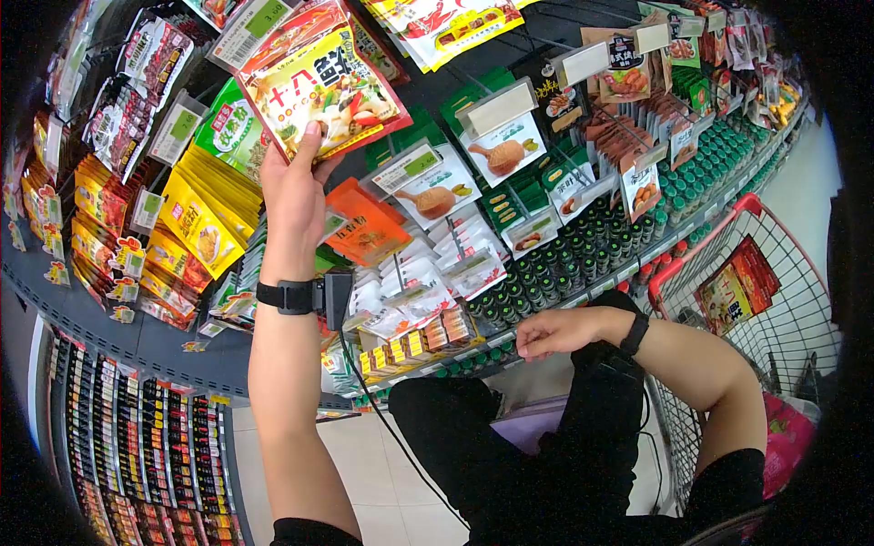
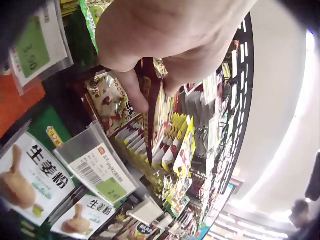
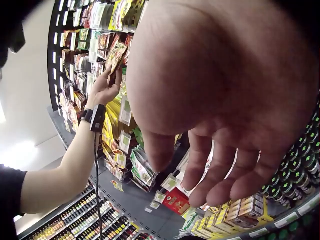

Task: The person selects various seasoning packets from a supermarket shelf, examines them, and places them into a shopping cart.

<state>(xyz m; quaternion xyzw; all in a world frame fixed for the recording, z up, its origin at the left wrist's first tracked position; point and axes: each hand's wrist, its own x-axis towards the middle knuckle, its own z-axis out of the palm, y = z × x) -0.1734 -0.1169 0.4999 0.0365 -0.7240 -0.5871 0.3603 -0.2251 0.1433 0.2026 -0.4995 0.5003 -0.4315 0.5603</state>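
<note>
My left hand (image 1: 296, 196) is raised to the shelf and pinches a red-edged seasoning packet (image 1: 314, 91), with the thumb across its printed front. In the left wrist view that packet (image 2: 157, 110) appears nearly edge-on between thumb and fingers. Close behind it hang similar red packets (image 1: 305, 20) under a price tag (image 1: 253, 29). Lower down, my right hand (image 1: 564, 332) hangs in front of the shelf with loosely bent fingers and holds nothing. In the right wrist view its fingers (image 3: 200, 155) droop over small yellow boxes (image 3: 225, 220).
Yellow packets (image 1: 205, 218) hang left of my left forearm, and white ginger powder packets (image 1: 501, 150) hang to its right. Rows of small dark jars (image 1: 555, 264) line the shelf. A wire shopping cart (image 1: 669, 268) at right contains red and yellow packets (image 1: 742, 287).
</note>
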